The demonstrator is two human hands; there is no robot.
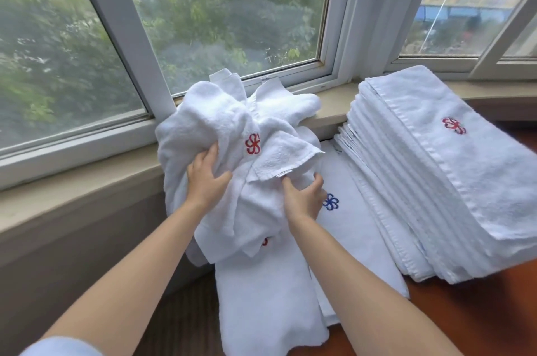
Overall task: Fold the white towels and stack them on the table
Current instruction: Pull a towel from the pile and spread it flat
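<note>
Both hands are dug into the crumpled towel pile (pixel 232 134) against the windowsill (pixel 87 184): left hand (pixel 205 178) fingers curled gripping cloth, right hand (pixel 305 195) pinching a fold. One folded stack (pixel 436 175) sits right of the pile, roughly ten towels.

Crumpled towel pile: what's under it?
Under the crumpled towel pile lies a flat towel with a blue logo. Both the left hand and right hand grip the pile. Anything deeper is covered.
</note>
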